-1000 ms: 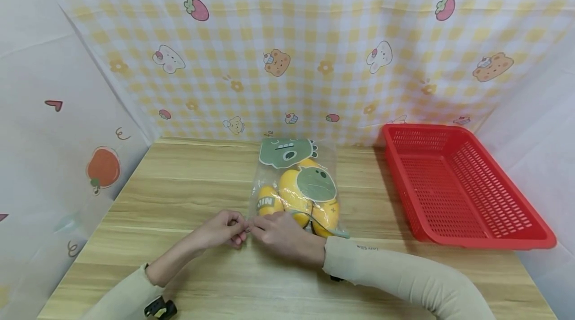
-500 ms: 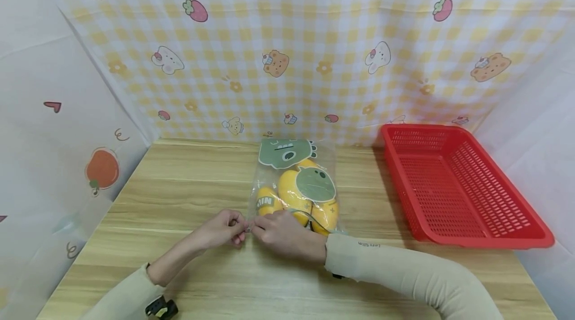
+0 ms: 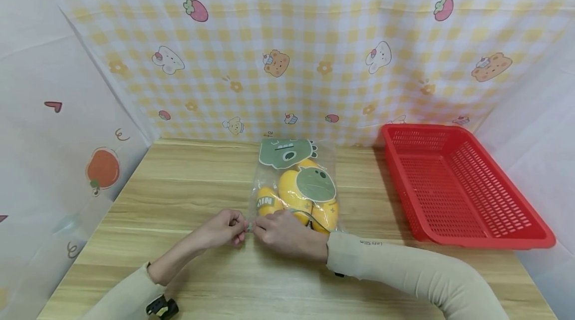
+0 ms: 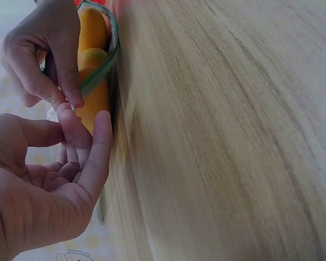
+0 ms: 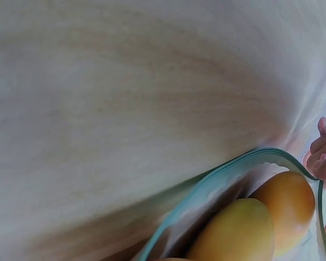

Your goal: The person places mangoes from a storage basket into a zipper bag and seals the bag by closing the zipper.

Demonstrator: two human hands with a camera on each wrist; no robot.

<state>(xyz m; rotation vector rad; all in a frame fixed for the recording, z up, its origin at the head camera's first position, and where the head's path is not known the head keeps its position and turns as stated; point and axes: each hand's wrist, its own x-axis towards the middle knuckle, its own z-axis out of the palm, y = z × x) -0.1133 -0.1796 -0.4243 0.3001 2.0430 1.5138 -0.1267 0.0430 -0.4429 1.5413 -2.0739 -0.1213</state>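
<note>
A clear plastic zip bag (image 3: 294, 180) with green cartoon prints lies on the table, its mouth toward me. Several yellow mango-shaped things (image 3: 292, 185) fill it. In the right wrist view the green zip strip (image 5: 206, 182) gapes, with two of the yellow things (image 5: 285, 209) visible inside. My left hand (image 3: 222, 229) pinches the left corner of the mouth between thumb and finger. Close beside it, my right hand (image 3: 285, 235) pinches the same edge, covering part of the strip. Both hands nearly meet in the left wrist view, left (image 4: 49, 179) and right (image 4: 43, 54).
A red plastic basket (image 3: 404, 205) with perforated walls stands on the right of the wooden table (image 3: 188, 170). Behind the table hangs a yellow checked cloth (image 3: 305, 90). White printed sheets (image 3: 58, 170) close off the sides.
My right hand has shifted slightly to the right, so a bit of green strip shows between the hands. The left hand and the bag have stayed almost still.
</note>
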